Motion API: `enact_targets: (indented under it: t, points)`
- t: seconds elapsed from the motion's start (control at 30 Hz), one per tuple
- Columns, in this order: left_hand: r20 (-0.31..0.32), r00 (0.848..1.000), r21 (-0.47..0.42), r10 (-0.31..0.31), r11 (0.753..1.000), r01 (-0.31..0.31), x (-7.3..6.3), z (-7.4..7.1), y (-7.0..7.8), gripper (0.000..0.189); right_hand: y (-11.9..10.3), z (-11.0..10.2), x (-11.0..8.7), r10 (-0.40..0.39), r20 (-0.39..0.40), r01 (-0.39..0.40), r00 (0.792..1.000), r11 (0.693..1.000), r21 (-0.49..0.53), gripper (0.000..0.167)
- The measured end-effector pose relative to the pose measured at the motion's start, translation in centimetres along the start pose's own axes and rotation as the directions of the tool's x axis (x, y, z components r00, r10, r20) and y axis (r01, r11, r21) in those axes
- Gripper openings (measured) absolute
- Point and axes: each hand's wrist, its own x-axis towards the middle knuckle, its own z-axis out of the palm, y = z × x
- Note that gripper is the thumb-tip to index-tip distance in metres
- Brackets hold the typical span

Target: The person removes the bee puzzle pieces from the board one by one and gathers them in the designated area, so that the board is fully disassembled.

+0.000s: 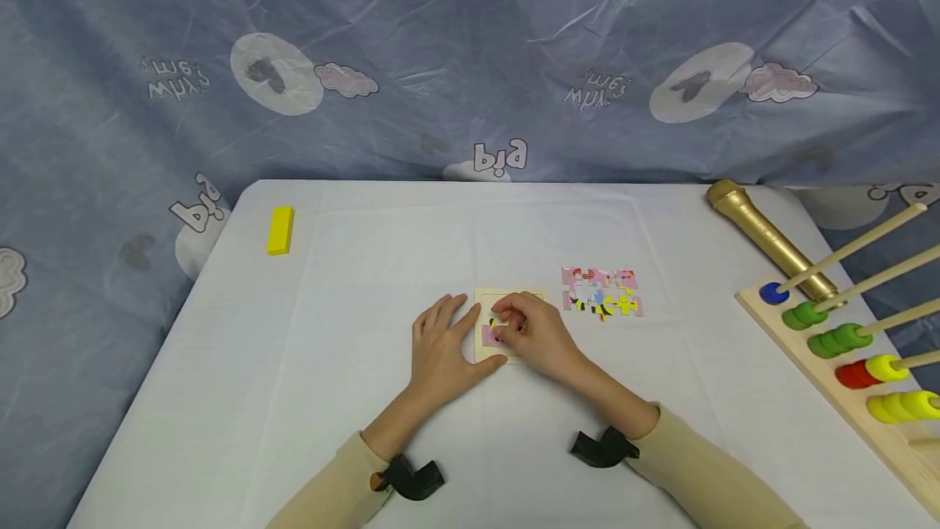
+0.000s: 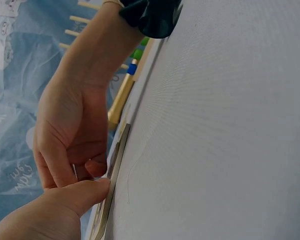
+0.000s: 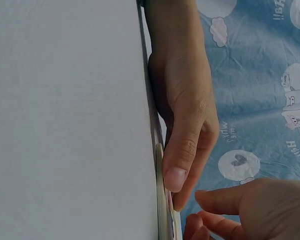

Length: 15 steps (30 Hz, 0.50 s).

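On the desk point(image 1: 367, 268), between spread left hand point(image 1: 443, 357) (thumb at near edge, nothing gripped) and curled right hand point(image 1: 542, 335) (cannot tell its hold): puzzle tray point(image 1: 483, 298). Loose pieces point(image 1: 600, 300) lie right of tray; right hand nearer.

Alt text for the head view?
A curled right hand is over a puzzle board, the left hand at its left edge, on a white table. Loose puzzle pieces lie to the right; farther right, a gold microphone and bead rack; far left, a yellow block.
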Motion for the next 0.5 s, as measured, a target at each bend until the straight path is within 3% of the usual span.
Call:
enact_targets:
  t: [0.5]
  points:
    - [-0.033, 0.999, 0.019, 0.022, 1.0, -0.022, 0.01, 0.15, -0.05, 0.077, 0.02, 0.5, -0.22, -0.048, 0.078, 0.059, 0.996, 0.988, -0.143, 0.031]
